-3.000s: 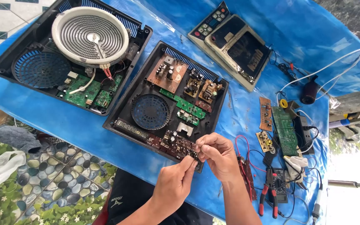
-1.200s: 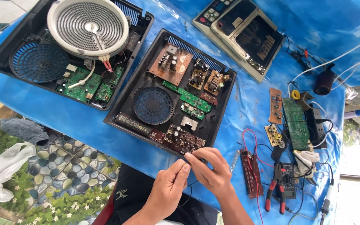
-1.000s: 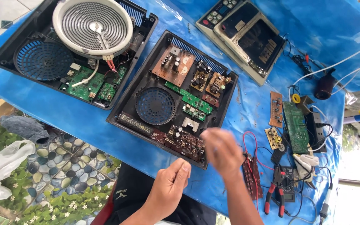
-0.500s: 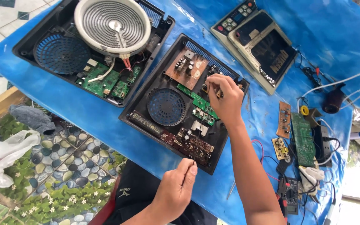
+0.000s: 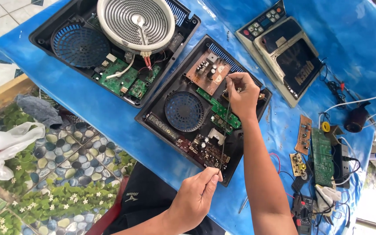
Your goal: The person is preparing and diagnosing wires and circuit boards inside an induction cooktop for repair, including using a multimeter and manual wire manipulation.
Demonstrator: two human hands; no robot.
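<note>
The left hand (image 5: 196, 193) pinches the near end of a thin wire (image 5: 224, 130) between its fingers. The right hand (image 5: 242, 93) pinches the far end, above the opened black cooker base (image 5: 153, 117). The wire stretches tight over the green circuit board (image 5: 218, 114), on the blue tabletop (image 5: 109, 113).

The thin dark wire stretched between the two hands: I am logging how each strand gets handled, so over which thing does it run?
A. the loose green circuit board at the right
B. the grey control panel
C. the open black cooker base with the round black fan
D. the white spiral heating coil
C: the thin dark wire runs from the left hand to the right hand, both pinching it, above the open black cooker base.
</note>
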